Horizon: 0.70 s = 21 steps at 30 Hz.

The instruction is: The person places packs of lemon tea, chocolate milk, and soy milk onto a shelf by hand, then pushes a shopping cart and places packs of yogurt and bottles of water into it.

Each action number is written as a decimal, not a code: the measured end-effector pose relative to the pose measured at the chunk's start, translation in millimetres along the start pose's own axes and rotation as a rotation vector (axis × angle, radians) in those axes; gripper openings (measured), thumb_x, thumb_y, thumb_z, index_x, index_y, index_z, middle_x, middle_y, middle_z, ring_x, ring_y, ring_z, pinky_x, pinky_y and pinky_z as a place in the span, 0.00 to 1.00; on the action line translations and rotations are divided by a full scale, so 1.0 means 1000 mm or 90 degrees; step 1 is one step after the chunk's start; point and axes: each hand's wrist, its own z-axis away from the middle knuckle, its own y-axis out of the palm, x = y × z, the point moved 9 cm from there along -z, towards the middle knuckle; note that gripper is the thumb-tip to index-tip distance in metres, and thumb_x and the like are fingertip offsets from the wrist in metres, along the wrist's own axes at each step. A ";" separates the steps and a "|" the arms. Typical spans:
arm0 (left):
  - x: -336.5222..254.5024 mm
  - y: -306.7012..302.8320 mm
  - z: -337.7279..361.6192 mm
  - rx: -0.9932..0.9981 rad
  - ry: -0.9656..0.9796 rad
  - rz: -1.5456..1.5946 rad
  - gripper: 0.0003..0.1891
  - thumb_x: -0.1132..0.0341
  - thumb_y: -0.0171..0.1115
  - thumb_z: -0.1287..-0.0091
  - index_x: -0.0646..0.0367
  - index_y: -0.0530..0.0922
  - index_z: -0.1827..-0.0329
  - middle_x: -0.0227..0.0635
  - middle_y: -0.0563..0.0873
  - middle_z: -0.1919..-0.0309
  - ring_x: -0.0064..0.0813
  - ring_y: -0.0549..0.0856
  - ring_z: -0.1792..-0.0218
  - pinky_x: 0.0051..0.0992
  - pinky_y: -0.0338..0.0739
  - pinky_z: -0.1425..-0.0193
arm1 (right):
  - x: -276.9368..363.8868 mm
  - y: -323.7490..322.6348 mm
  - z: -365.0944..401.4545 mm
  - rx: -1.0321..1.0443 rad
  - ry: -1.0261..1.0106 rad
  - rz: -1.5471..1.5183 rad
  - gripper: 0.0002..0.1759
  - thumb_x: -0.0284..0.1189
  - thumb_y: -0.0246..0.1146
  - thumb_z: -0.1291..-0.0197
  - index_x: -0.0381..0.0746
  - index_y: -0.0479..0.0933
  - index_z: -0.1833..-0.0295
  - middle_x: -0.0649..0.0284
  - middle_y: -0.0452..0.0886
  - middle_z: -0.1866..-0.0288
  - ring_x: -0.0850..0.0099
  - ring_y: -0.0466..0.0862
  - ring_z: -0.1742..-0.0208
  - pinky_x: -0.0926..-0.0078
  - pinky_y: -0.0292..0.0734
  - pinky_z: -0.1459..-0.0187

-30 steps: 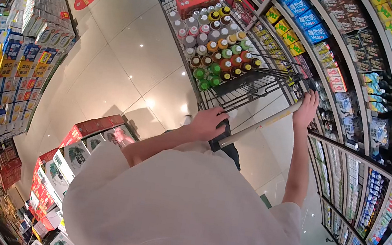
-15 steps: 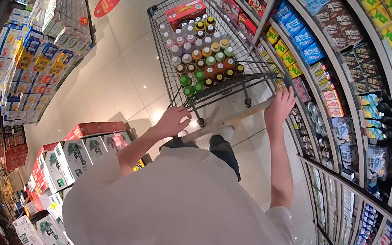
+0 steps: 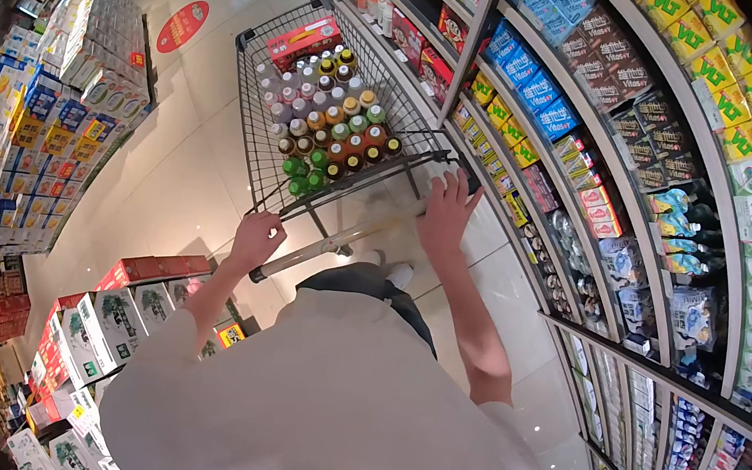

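Note:
A dark wire shopping cart (image 3: 246,135) stands in front of me, its pale handle bar (image 3: 321,248) crossing near my body. Inside are several rows of small bottles (image 3: 339,124) with coloured caps, and a red box (image 3: 305,42) lies at the far end. My left hand (image 3: 257,242) is curled round the cart's rear left corner, thumb and finger bent into a loop. At the rear right corner, my right hand (image 3: 445,214) rests over the handle's end with its fingers stretched and apart. The undersides of both hands are hidden.
Tall shelves (image 3: 594,121) of packaged drinks run close along the right side. Stacked cartons (image 3: 53,141) rise on the left, and white boxes (image 3: 109,323) stand near my left elbow. A red oval floor sticker (image 3: 183,26) lies ahead on the tiles.
The cart and both hands have shifted left in view, and the right-hand shelves have slid left too. More of the handle bar shows. Both hands stay at the cart's rear corners.

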 end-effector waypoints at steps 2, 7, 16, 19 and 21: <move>-0.003 0.008 0.000 0.012 -0.007 -0.004 0.08 0.62 0.66 0.37 0.58 0.84 0.68 0.39 0.86 0.69 0.45 0.86 0.61 0.45 0.79 0.46 | -0.007 0.000 0.005 0.004 -0.001 -0.018 0.29 0.20 0.69 0.52 0.40 0.75 0.40 0.54 0.75 0.30 0.51 0.65 0.17 0.21 0.40 0.17; 0.011 -0.001 -0.006 -0.004 -0.009 -0.009 0.08 0.62 0.66 0.37 0.58 0.84 0.67 0.40 0.87 0.67 0.46 0.87 0.57 0.46 0.79 0.45 | 0.004 0.008 -0.005 -0.003 -0.021 -0.045 0.29 0.21 0.69 0.53 0.42 0.76 0.41 0.56 0.76 0.31 0.52 0.66 0.18 0.21 0.39 0.18; 0.012 0.003 -0.022 0.001 -0.054 0.029 0.09 0.62 0.67 0.38 0.57 0.82 0.70 0.39 0.87 0.65 0.46 0.86 0.56 0.45 0.79 0.41 | -0.003 0.022 -0.022 0.001 -0.052 -0.053 0.23 0.25 0.71 0.45 0.41 0.78 0.42 0.56 0.77 0.31 0.50 0.67 0.19 0.18 0.39 0.20; 0.016 -0.006 -0.032 0.003 -0.059 0.047 0.09 0.62 0.66 0.38 0.57 0.82 0.71 0.40 0.87 0.65 0.46 0.86 0.56 0.44 0.78 0.39 | 0.003 0.030 -0.039 0.017 -0.046 -0.041 0.22 0.26 0.70 0.43 0.40 0.78 0.41 0.54 0.76 0.31 0.48 0.67 0.19 0.18 0.39 0.21; 0.019 -0.007 -0.036 0.006 -0.068 0.060 0.09 0.62 0.65 0.38 0.57 0.82 0.71 0.40 0.87 0.65 0.46 0.86 0.55 0.44 0.77 0.38 | 0.005 0.040 -0.048 0.058 -0.050 -0.021 0.24 0.25 0.70 0.44 0.39 0.78 0.40 0.54 0.75 0.30 0.47 0.65 0.19 0.17 0.36 0.20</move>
